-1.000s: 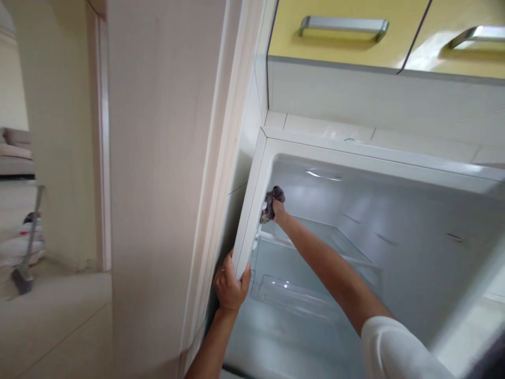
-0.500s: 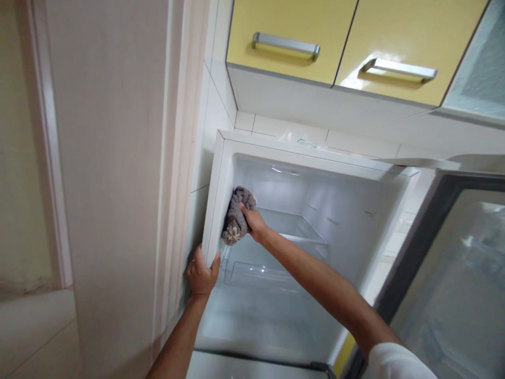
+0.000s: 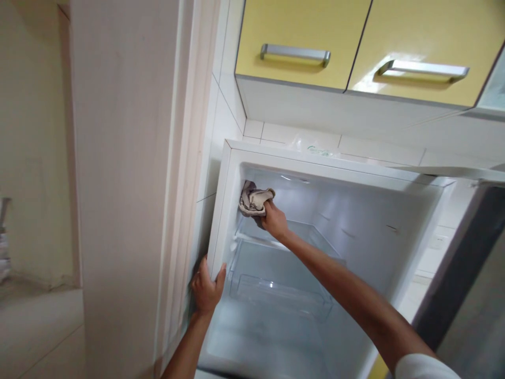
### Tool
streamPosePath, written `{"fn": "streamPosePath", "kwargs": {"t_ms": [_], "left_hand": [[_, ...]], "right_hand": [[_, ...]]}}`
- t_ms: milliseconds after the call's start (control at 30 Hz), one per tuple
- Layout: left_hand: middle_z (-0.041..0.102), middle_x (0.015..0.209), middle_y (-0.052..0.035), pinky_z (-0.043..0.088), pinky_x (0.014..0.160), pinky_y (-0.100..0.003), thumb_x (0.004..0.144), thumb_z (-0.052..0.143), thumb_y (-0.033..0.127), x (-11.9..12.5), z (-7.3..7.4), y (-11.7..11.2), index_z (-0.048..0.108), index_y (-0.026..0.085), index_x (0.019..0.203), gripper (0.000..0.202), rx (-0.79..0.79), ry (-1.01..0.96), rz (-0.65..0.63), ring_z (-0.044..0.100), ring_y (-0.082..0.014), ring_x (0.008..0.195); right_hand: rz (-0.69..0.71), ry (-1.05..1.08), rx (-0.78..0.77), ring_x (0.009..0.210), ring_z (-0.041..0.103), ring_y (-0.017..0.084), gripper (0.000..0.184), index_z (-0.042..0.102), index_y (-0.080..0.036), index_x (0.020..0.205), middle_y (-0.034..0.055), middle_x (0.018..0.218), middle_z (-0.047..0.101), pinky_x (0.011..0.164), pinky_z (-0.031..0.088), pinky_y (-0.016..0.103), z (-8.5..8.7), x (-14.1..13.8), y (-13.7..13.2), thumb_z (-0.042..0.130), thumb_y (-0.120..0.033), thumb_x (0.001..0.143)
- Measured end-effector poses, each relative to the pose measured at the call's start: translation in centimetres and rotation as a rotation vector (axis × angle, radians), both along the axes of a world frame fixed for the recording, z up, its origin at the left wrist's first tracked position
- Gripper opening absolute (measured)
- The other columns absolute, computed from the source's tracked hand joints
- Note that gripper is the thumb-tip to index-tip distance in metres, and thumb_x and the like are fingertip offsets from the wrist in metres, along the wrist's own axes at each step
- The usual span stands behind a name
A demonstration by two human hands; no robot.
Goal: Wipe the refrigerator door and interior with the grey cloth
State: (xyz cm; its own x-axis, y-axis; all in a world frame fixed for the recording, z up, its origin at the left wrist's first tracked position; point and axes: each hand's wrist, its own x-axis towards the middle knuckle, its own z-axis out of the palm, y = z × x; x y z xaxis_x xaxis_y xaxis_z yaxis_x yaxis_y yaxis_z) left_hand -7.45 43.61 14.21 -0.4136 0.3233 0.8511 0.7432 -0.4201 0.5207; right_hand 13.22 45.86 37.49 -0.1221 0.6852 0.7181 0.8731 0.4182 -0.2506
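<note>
An open white fridge stands in front of me, its inside bare apart from a glass shelf and a clear drawer. My right hand reaches in and grips a crumpled grey cloth, pressed against the upper part of the inner left wall. My left hand clasps the fridge's left front edge lower down, thumb on the front face.
Yellow wall cabinets with metal handles hang above the fridge. A pale wooden panel rises close on the left, with a doorway beyond it. The open fridge door stands at the right.
My right hand has carried the cloth upward along the inner left wall, toward the top corner. My left hand keeps its hold on the fridge edge. The view has shifted slightly.
</note>
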Motion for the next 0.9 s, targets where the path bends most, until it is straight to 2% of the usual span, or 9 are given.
{"fn": "streamPosePath", "kwargs": {"t_ms": [133,233,333,433,467,567,700,800,900], "left_hand": [[0.076,0.109,-0.023,0.06,0.08,-0.046,0.092,0.055,0.064,0.0,0.4,-0.5,0.057,0.01,0.129,0.066,-0.044,-0.027,-0.033,0.076,-0.0366,0.096],[0.073,0.118,-0.0238,0.06,0.084,-0.049,0.093,0.053,0.062,-0.1,1.2,-1.8,0.054,0.011,0.135,0.066,-0.174,-0.065,-0.103,0.074,-0.0377,0.104],[0.07,0.127,-0.0253,0.06,0.088,-0.053,0.096,0.052,0.051,0.0,2.6,-4.7,0.049,0.01,0.143,0.062,-0.325,-0.065,-0.155,0.071,-0.0388,0.113],[0.057,0.145,-0.028,0.054,0.103,-0.061,0.096,0.052,0.043,1.4,5.1,-9.0,0.041,0.01,0.152,0.066,-0.179,-0.115,-0.104,0.059,-0.041,0.133],[0.055,0.148,-0.0243,0.052,0.106,-0.06,0.096,0.053,0.041,2.2,6.2,-10.5,0.04,0.014,0.153,0.064,-0.097,-0.143,-0.128,0.055,-0.0386,0.137],[0.063,0.142,-0.0125,0.056,0.105,-0.051,0.097,0.056,0.038,5.0,10.0,-13.9,0.054,0.028,0.143,0.047,0.015,-0.164,-0.469,0.063,-0.0297,0.129],[0.061,0.147,-0.0129,0.053,0.11,-0.045,0.094,0.061,0.051,7.7,14.6,-14.5,0.056,0.024,0.142,0.055,-0.167,-0.448,-1.021,0.061,-0.0301,0.131],[0.068,0.136,-0.0144,0.047,0.114,-0.045,0.083,0.073,0.06,8.2,16.6,-13.4,0.066,0.018,0.128,0.062,-0.258,-0.683,-1.17,0.061,-0.0332,0.131],[0.072,0.128,-0.0121,0.048,0.113,-0.042,0.073,0.083,0.057,7.9,17.7,-12.5,0.072,0.02,0.119,0.06,-0.272,-0.799,-1.278,0.064,-0.0322,0.127]], "right_hand": [[0.088,0.209,0.041,0.096,0.065,0.028,0.024,0.067,-0.025,0.102,0.0093,0.114,0.072,0.091,0.049,0.039,-0.8,0.8,-0.3,0.059,-0.016,0.081],[0.095,0.413,0.13,0.09,0.063,0.027,0.018,0.071,-0.024,0.097,0.0069,0.097,0.074,0.087,0.048,0.039,-0.9,1.3,-1.9,0.065,-0.033,0.082],[0.051,0.616,0.208,0.084,0.062,0.027,0.032,0.073,-0.022,0.095,0.0054,0.088,0.074,0.081,0.048,0.038,-0.9,1.6,-4.5,0.068,-0.05,0.08],[0.068,0.702,0.227,0.084,0.063,0.026,0.034,0.075,-0.022,0.097,0.0045,0.09,0.075,0.08,0.049,0.036,-1.1,1.2,-7.3,0.071,-0.05,0.078],[0.08,0.708,0.226,0.085,0.064,0.026,0.033,0.076,-0.023,0.098,0.0043,0.092,0.076,0.082,0.049,0.036,-1.2,0.8,-8.1,0.071,-0.048,0.078],[0.104,0.686,0.242,0.092,0.066,0.025,0.029,0.076,-0.026,0.102,0.0038,0.1,0.077,0.089,0.051,0.036,-2.1,-0.6,-10.4,0.074,-0.043,0.079],[0.226,0.497,0.354,0.097,0.067,0.022,0.027,0.072,-0.026,0.111,0.0047,0.106,0.075,0.087,0.053,0.034,-4.2,-2.3,-12.8,0.067,-0.028,0.085],[0.272,0.28,0.489,0.1,0.066,0.022,0.031,0.068,-0.023,0.119,0.0074,0.108,0.073,0.086,0.054,0.035,-5.5,-3.0,-14.3,0.06,-0.021,0.089],[0.313,0.122,0.493,0.112,0.064,0.023,0.039,0.063,-0.024,0.13,0.0098,0.12,0.07,0.095,0.054,0.039,-6.0,-3.1,-15.2,0.058,-0.018,0.091]]}}
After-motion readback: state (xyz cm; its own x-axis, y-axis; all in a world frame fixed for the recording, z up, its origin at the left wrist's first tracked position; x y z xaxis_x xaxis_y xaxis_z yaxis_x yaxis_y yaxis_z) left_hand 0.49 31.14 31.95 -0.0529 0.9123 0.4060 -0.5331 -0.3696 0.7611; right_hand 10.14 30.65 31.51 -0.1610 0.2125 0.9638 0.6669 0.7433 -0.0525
